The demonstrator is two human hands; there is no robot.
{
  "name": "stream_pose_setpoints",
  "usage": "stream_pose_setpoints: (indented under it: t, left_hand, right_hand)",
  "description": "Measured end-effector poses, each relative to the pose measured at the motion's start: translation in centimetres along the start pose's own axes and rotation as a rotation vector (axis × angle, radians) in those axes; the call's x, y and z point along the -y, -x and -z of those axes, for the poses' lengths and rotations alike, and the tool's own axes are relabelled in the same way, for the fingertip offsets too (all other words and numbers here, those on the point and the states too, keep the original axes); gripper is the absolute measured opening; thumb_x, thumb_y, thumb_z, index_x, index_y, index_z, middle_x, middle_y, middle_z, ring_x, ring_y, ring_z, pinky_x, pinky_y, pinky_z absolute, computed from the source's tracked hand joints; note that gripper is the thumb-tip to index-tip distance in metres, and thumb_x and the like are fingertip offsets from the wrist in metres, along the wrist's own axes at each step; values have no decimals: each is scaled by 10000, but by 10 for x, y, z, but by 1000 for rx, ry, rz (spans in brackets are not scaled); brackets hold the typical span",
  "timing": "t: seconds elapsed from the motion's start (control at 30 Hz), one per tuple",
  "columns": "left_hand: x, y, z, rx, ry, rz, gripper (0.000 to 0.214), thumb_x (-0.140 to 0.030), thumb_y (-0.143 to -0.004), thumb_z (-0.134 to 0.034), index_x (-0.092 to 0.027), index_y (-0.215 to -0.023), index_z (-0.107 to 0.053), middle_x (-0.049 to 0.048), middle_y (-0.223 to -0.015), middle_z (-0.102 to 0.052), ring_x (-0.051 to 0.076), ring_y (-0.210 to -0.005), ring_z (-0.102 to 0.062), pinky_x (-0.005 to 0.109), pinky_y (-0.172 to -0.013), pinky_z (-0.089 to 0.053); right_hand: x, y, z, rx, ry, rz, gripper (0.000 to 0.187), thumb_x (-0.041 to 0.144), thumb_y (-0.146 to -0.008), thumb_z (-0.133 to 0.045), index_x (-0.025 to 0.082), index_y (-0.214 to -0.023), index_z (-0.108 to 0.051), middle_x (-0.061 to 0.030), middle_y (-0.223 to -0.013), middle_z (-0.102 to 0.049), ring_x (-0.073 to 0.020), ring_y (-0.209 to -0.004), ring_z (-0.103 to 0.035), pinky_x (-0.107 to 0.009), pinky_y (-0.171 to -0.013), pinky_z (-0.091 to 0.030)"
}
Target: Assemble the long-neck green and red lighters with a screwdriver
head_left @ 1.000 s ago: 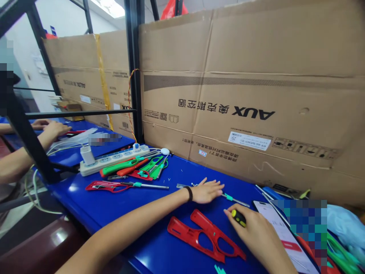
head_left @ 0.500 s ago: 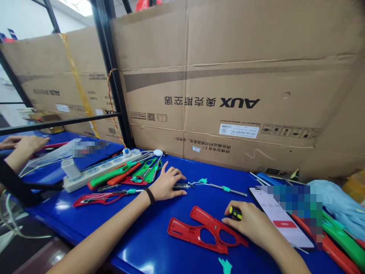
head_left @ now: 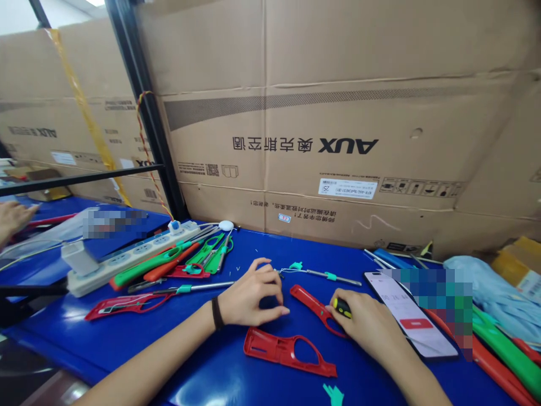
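My left hand (head_left: 256, 293) is over the blue table with its fingers apart and slightly curled, holding nothing. Beneath and beyond it lie a metal tube with a green trigger (head_left: 185, 289) and another metal tube assembly (head_left: 333, 277) with thin white wire. My right hand (head_left: 366, 318) is closed around a black-and-yellow screwdriver (head_left: 341, 307), and its fingertips touch one red plastic lighter shell half (head_left: 310, 301). The other red shell half (head_left: 279, 351) lies nearer to me, between my hands. A loose green trigger (head_left: 333, 395) lies at the front edge of view.
At left are a white power strip (head_left: 139, 254), several red and green lighter parts (head_left: 213, 254) and another person's hand (head_left: 14, 220). A phone (head_left: 406, 310), a green lighter (head_left: 502, 344) and blue cloth (head_left: 486, 282) lie at right. Cardboard (head_left: 274, 113) stands behind.
The far red shell half has turned and slid forward, away from the nearer half, with my right hand at it. My left hand has come nearer, its fingers more curled. The view has shifted.
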State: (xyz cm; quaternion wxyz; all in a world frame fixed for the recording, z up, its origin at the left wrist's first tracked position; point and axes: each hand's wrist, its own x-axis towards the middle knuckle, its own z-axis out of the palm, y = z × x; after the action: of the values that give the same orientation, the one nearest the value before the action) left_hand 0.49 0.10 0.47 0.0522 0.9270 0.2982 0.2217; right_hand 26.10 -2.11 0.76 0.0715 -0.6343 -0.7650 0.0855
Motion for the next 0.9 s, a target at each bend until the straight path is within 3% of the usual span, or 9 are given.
stream_pose_setpoints:
  t: [0.17,0.3,0.43,0.57,0.67,0.9]
  left_hand:
    - [1,2,-4,5,11,29,149,-354,-842,-611,-213,-834,-658,10,-864,-622,163,-880,-572,440,-1066,-201]
    - [7,2,-7,-29,-24,129,269,-331,-914,-516,-263,-1169,-566,50,-1206,-585,211,-1149,-505,486,-1084,-180]
    - [12,-15,-16,-4,-89,121,362,-319,-974,-395,-284,-1334,-419,34,-1396,-456,209,-1317,-366,495,-1123,-82]
    - [25,-41,-24,91,-125,23,377,-314,-998,-314,-202,-1342,-419,68,-1313,-544,192,-1268,-445,462,-1138,22]
    - [39,-50,-20,77,-225,34,407,-368,-1005,-258,-181,-1256,-518,79,-1184,-640,206,-1182,-535,484,-1125,68]
    - [72,-28,10,110,-479,174,517,-389,-1010,-175,-191,-1036,-652,34,-1011,-711,207,-1053,-613,487,-1116,58]
  right_hand:
    - [-5,1,2,-95,-90,64,149,256,-857,-484,271,-814,-625,-8,-864,-698,-224,-773,-664,-269,-606,-403]
    - [4,6,-1,-3,-191,226,164,272,-842,-500,269,-810,-661,-11,-874,-692,-197,-751,-665,-261,-676,-448]
    - [9,9,-6,67,-223,242,185,288,-814,-550,299,-898,-714,-21,-985,-723,-223,-864,-674,-273,-754,-465]
    - [8,8,-3,77,-190,189,193,280,-821,-551,305,-916,-717,-21,-1000,-730,-241,-897,-674,-287,-777,-470]
    - [9,8,2,50,-167,176,172,261,-837,-547,300,-879,-709,-7,-956,-735,-233,-877,-679,-273,-751,-468]
    - [14,10,8,-6,-45,87,135,279,-865,-552,292,-879,-686,1,-877,-733,-234,-800,-689,-244,-579,-408]
